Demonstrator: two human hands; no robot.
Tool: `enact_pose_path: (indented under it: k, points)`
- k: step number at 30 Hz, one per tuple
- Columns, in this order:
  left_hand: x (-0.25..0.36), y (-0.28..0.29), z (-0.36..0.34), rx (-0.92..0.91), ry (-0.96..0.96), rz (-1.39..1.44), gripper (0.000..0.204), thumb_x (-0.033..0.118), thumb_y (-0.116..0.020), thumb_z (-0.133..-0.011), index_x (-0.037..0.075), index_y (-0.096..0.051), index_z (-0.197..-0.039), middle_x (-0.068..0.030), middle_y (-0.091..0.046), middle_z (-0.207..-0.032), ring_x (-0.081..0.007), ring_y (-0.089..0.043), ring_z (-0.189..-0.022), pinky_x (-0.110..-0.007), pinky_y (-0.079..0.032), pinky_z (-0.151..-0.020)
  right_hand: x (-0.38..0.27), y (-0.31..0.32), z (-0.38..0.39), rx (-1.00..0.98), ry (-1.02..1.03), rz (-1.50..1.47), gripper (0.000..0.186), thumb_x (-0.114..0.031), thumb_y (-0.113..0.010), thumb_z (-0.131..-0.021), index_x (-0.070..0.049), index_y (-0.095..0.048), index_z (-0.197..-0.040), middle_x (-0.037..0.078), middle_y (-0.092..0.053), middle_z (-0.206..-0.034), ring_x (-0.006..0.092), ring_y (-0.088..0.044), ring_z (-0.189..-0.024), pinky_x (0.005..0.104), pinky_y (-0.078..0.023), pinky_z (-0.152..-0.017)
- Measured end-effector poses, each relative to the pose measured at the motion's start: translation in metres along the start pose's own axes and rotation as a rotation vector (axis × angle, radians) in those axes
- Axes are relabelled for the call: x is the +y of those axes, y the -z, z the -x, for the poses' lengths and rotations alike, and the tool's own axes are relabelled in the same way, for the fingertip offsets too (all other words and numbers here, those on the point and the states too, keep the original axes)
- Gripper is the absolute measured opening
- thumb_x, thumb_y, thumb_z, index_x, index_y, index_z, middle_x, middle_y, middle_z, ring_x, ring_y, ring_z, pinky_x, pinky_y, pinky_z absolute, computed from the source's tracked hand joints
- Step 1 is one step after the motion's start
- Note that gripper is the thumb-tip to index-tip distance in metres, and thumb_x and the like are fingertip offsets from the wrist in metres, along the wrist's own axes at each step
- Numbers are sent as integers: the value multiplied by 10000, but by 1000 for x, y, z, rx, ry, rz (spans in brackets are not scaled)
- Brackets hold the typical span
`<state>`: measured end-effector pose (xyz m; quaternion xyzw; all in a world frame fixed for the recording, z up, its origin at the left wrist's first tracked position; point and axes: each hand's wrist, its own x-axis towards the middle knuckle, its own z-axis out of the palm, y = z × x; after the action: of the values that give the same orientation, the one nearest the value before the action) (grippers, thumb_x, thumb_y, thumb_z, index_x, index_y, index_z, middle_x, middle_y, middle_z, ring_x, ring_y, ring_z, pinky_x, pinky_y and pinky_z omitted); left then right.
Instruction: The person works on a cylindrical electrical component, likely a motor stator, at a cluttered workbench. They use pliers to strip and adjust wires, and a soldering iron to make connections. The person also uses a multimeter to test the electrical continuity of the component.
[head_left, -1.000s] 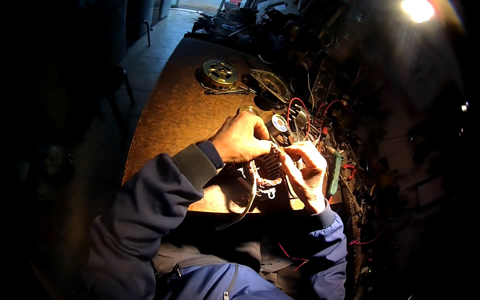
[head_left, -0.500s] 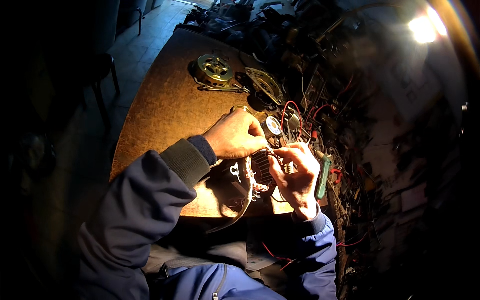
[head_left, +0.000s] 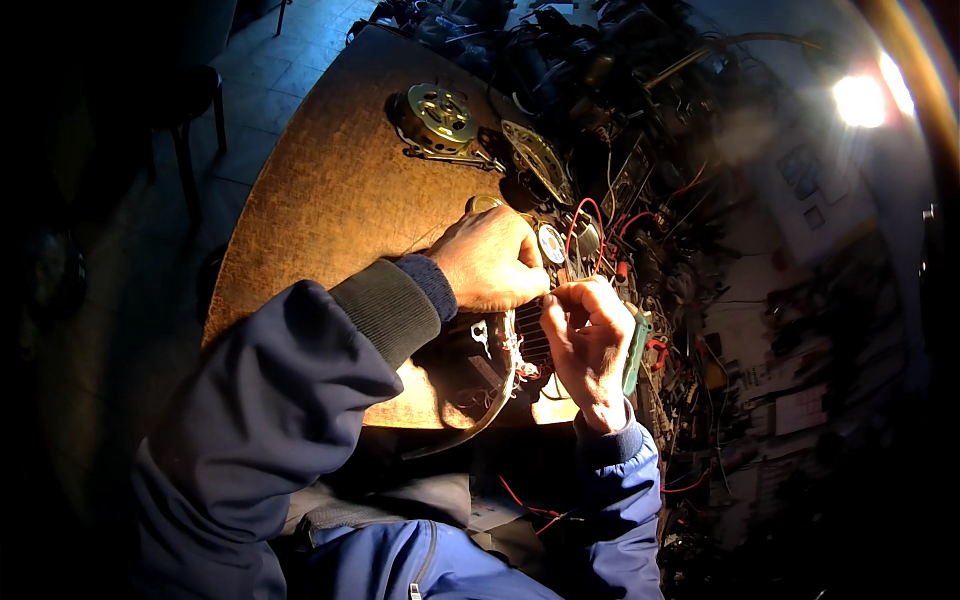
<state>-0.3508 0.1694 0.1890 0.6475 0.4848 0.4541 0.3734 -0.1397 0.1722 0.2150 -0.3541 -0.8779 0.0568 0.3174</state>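
Note:
My left hand [head_left: 487, 262] reaches across from the left, thumb and fingers pinched together. Facing it, my right hand [head_left: 588, 345] is also closed in a pinch, the fingertips of both almost meeting. A thin wire seems to run between them, though the fingers mostly hide it. Beneath them lies a ribbed metal motor core [head_left: 535, 335], partly covered by both hands. Loose copper-coloured wire ends [head_left: 524, 371] stick out at its near side. From there a pale flat cable [head_left: 480, 425] curves down past the table's front edge.
A round brass-coloured motor cover [head_left: 440, 112] and an oval metal frame [head_left: 537, 160] lie farther back on the wooden table [head_left: 310, 200]. Beyond my left hand is a small spool [head_left: 551, 244]. A green-handled tool [head_left: 637, 355] and tangled wires crowd the right. A lit lamp [head_left: 860, 101] shines upper right.
The view has shifted slightly. My hands have drawn closer together at the fingertips, and the bit of wire seen between them before is now largely covered.

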Motion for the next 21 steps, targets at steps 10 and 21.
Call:
enact_pose_path:
  k: [10,21]
  points:
    - [2,-2,3,8,-32,23,267,227,-838,-823,-4,-799,-951,-137,-799,-926,-221,-774,-882,-357,-608,-829,3,-6,0,22,-130,-46,124,-63,-775,-888,22,-686,-908,112,-641,-809,187,-592,-663,325,-473,-603]
    - [-4,-10,6,81,-105,-18,261,178,-818,-798,-13,-778,-972,-142,-792,-887,-223,-774,-847,-356,-606,-797,13,-6,6,57,-71,-199,106,-55,-793,-889,12,-719,-925,69,-633,-805,143,-567,-682,294,-465,-632]
